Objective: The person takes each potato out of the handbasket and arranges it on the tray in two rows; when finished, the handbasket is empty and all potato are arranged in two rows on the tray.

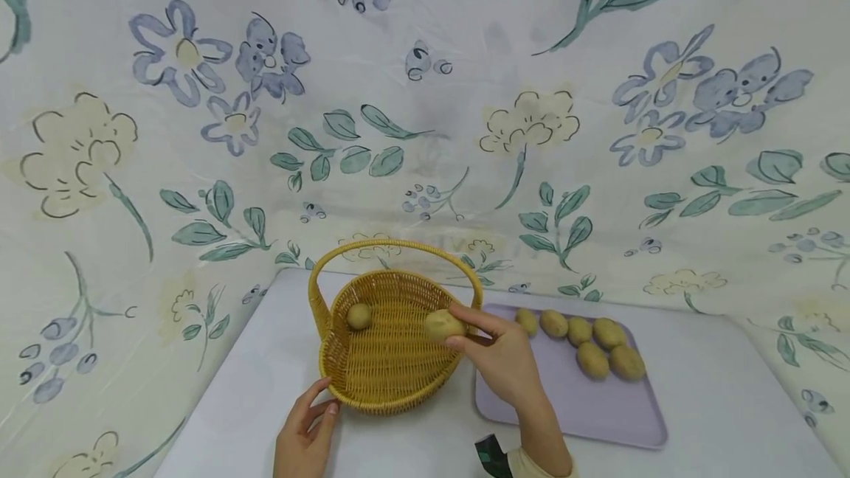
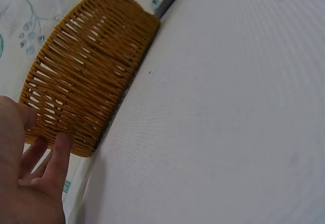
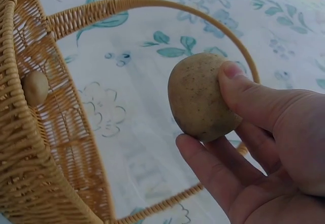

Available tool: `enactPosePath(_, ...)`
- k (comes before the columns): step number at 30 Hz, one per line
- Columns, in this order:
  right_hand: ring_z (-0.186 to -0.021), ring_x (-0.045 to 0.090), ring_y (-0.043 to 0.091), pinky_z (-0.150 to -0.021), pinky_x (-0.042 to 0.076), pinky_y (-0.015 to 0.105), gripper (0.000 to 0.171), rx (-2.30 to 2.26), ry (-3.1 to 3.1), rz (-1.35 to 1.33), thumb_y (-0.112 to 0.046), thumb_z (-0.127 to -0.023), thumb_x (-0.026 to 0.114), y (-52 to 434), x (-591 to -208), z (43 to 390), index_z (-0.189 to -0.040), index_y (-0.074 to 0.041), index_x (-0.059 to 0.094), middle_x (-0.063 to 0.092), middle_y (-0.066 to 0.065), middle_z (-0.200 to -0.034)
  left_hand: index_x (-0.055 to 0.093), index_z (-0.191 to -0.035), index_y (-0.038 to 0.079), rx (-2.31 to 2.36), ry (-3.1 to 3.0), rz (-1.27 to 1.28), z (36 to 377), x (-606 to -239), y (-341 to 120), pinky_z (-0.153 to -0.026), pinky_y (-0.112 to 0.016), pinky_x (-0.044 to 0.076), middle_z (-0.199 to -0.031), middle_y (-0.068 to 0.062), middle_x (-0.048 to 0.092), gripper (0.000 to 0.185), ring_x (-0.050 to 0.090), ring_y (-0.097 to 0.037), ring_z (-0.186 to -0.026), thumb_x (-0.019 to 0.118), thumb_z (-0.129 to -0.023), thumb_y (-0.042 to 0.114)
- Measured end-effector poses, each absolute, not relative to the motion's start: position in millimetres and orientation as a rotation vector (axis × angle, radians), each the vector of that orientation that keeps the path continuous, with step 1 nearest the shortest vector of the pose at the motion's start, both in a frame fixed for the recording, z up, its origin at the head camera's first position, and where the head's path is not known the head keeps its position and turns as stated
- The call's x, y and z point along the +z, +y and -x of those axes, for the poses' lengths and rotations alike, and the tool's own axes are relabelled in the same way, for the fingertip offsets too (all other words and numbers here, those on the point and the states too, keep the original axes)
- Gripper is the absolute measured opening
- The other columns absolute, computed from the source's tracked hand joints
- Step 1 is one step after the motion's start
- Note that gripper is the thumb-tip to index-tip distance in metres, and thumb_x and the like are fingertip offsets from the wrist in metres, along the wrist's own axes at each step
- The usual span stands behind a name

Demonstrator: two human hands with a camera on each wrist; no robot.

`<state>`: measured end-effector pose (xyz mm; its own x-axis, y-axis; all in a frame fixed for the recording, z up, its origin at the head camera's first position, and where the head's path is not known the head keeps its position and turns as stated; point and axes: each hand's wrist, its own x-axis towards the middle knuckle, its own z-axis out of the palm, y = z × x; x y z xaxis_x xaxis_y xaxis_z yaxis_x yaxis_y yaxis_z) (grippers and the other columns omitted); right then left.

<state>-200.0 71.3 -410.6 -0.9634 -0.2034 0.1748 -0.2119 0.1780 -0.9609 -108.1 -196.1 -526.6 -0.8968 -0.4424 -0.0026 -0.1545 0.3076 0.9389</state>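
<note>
A yellow-brown wicker basket with a tall arched handle stands on the white table. One potato lies in it, at the left side. My right hand pinches another potato between thumb and fingers, held up over the basket's right side in the head view. At the front left of the basket my left hand grips the edge; in the left wrist view its fingertips lie against the woven outer wall.
Right of the basket lies a lilac tray with several potatoes toward its back. A floral cloth hangs behind the white table. A dark green device sits at my right sleeve.
</note>
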Motion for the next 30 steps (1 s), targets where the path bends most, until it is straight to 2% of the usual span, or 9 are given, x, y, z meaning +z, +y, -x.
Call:
enactPosePath(4, -0.119, 0.057, 0.012, -0.088, 0.056, 0.021, 0.045, 1.924, -2.393, -0.416, -0.026, -0.076, 0.078, 82.4, -411.7, 197.5, -0.119, -0.018, 0.067, 0.065, -0.006, -0.122, 0.052, -0.131, 0.025, -1.612, -2.309, -0.524, 109.1, -527.1, -198.0, -0.08, -0.008, 0.054, -0.133, 0.001, 0.05, 0.045, 0.061, 0.004, -0.095, 0.06, -0.092, 0.005)
enactPosePath(8, -0.118, 0.057, 0.01, -0.088, 0.056, 0.02, 0.041, 1.884, -2.418, -0.335, -0.024, -0.077, 0.078, 92.7, -413.7, 195.3, -0.117, -0.026, 0.067, 0.065, -0.009, -0.122, 0.051, -0.132, 0.025, -1.608, -2.312, -0.515, 109.9, -528.5, -198.4, -0.08, -0.008, 0.054, -0.134, 0.001, 0.05, 0.045, 0.062, 0.003, -0.095, 0.06, -0.092, 0.006)
enactPosePath(11, -0.117, 0.057, 0.007, -0.089, 0.056, 0.02, 0.041, 1.875, -2.417, -0.294, -0.026, -0.076, 0.078, 98.9, -415.1, 194.6, -0.115, -0.028, 0.068, 0.065, -0.011, -0.121, 0.051, -0.132, 0.027, -1.593, -2.323, -0.525, 110.5, -528.6, -198.5, -0.08, -0.007, 0.053, -0.135, 0.002, 0.049, 0.046, 0.061, 0.004, -0.095, 0.061, -0.092, 0.007)
enactPosePath(17, -0.116, 0.058, 0.004, -0.088, 0.057, 0.021, 0.043, 1.866, -2.391, -0.262, -0.028, -0.075, 0.079, 111.1, -419.7, 195.5, -0.116, -0.024, 0.068, 0.065, -0.005, -0.123, 0.051, -0.132, 0.026, -1.582, -2.317, -0.529, 110.7, -529.2, -199.1, -0.079, -0.007, 0.054, -0.135, 0.002, 0.05, 0.047, 0.062, 0.002, -0.095, 0.06, -0.091, 0.004)
enactPosePath(21, -0.114, 0.057, 0.001, -0.088, 0.056, 0.021, 0.044, 1.815, -2.404, -0.175, -0.027, -0.074, 0.079, 124.8, -424.0, 195.8, -0.117, -0.022, 0.068, 0.064, -0.007, -0.123, 0.051, -0.133, 0.026, -1.593, -2.321, -0.554, 110.8, -530.2, -197.3, -0.079, -0.007, 0.054, -0.134, 0.002, 0.05, 0.049, 0.061, 0.005, -0.094, 0.06, -0.091, 0.002)
enactPosePath(26, -0.11, 0.054, -0.01, -0.086, 0.055, 0.015, 0.046, 1.703, -2.439, 0.0, -0.031, -0.076, 0.079, 147.4, -428.5, 194.9, -0.119, -0.021, 0.067, 0.064, -0.006, -0.123, 0.05, -0.133, 0.027, -1.609, -2.329, -0.578, 111.1, -531.2, -195.4, -0.079, -0.008, 0.054, -0.135, 0.003, 0.049, 0.05, 0.058, 0.01, -0.092, 0.059, -0.091, 0.001)
enactPosePath(30, -0.114, 0.055, -0.003, -0.084, 0.053, 0.01, 0.047, 1.627, -2.459, 0.13, -0.035, -0.077, 0.078, 165.5, -433.3, 194.1, -0.121, -0.022, 0.066, 0.064, -0.006, -0.125, 0.05, -0.133, 0.026, -1.609, -2.329, -0.581, 111.5, -531.4, -195.5, -0.079, -0.008, 0.054, -0.135, 0.003, 0.049, 0.049, 0.058, 0.011, -0.092, 0.058, -0.091, 0.001)
